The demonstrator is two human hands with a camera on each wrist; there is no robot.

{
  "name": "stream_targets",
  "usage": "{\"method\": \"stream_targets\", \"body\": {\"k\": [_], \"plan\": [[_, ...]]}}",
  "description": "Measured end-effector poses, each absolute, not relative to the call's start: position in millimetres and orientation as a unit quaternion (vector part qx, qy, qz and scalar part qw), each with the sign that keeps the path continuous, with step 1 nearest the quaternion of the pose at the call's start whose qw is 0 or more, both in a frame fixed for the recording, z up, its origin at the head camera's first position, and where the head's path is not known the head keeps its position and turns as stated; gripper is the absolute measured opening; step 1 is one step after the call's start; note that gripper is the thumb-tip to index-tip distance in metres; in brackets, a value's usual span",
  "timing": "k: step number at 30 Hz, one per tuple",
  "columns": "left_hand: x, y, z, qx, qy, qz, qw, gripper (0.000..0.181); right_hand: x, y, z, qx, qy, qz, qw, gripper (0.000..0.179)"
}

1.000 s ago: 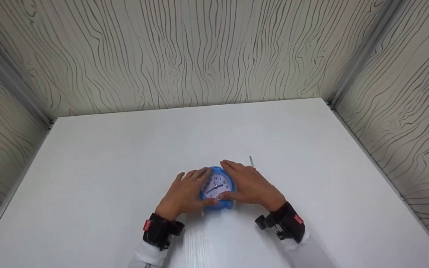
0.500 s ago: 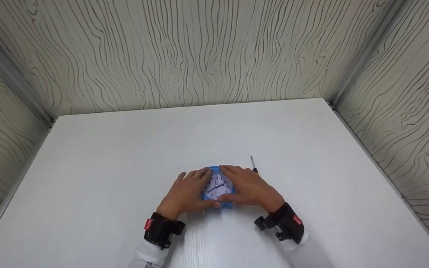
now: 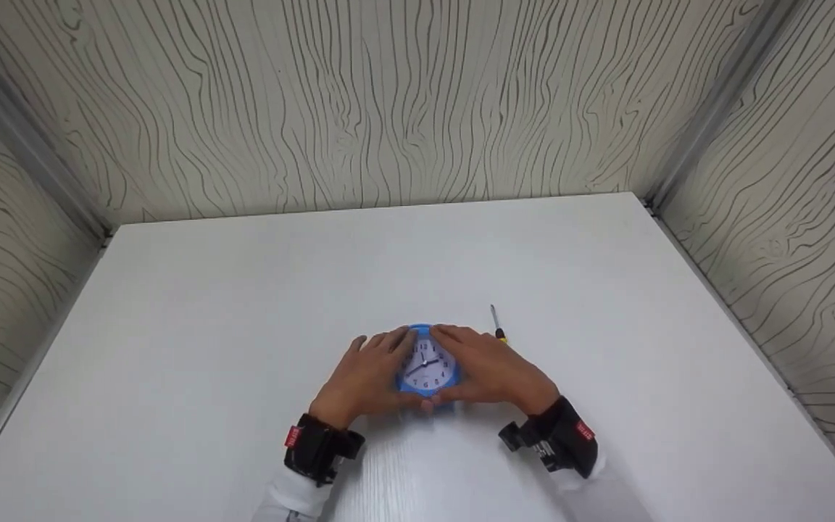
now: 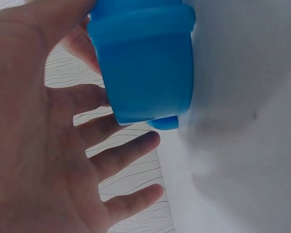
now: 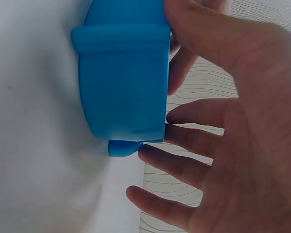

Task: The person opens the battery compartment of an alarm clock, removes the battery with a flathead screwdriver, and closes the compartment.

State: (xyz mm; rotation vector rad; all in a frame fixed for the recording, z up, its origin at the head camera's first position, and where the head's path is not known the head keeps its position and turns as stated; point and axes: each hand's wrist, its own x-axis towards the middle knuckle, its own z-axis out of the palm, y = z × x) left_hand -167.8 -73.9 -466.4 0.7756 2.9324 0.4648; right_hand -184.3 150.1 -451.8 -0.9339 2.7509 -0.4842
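A round blue alarm clock with a white numbered dial lies face up on the white table, the 12 toward the far side. My left hand grips its left side, fingers along the upper rim and thumb at the near edge. From the right, my right hand holds it the same way, and the two thumbs meet at the near rim. Both wrist views show the clock's smooth blue side wall with a raised band. Lower fingers of each hand are spread, free of the casing.
A small screwdriver with a black and yellow handle lies just beyond my right hand, partly hidden by it. Wood-grain panels stand along the back and sides of the white table.
My right thumb has slid off the dial to the near rim beside the left thumb. The right fingers have drawn slightly nearer, baring more of the screwdriver. The clock stays in nearly the same place.
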Motion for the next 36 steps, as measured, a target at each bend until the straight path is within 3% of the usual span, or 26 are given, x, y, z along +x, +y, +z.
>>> {"method": "stream_targets", "body": {"k": [13, 26, 36], "plan": [[-166.9, -72.1, -465.5, 0.252, 0.952, 0.165, 0.056, 0.096, -182.9, 145.9, -451.5, -0.326, 0.927, -0.155, 0.104, 0.099], [-166.3, -71.1, -465.5, 0.267, 0.949, 0.163, 0.033, 0.092, -186.2, 146.7, -455.1, -0.332, 0.925, -0.179, 0.05, 0.111], [-166.7, -70.0, -465.3, 0.26, 0.945, 0.195, 0.037, 0.099, -188.4, 149.7, -450.6, -0.343, 0.916, -0.207, 0.008, 0.098]]}}
